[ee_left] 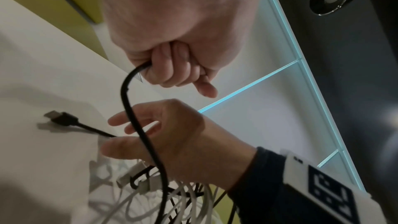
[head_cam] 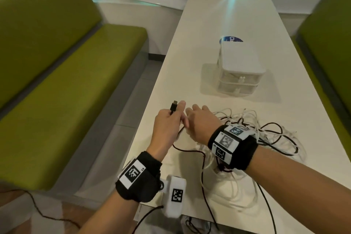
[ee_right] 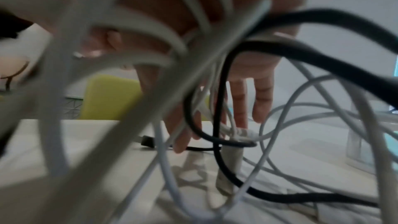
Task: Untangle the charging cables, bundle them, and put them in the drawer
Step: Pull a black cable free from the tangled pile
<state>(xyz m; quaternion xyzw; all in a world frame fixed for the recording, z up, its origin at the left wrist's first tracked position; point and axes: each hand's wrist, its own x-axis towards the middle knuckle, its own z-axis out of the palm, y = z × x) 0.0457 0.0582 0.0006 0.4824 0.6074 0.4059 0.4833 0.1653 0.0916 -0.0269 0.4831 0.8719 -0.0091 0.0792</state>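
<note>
Cable tangle (ee_right: 137, 67) blurred, hiding right hand (ee_right: 254, 81) fingertips.

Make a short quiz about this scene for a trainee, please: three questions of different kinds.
1. True or false: the left hand grips a black cable.
2. Which drawers are shut? A) both B) neither
3. Fill in: the tangle holds black and ____ cables.

Key: 1 true; 2 A; 3 white.
</note>
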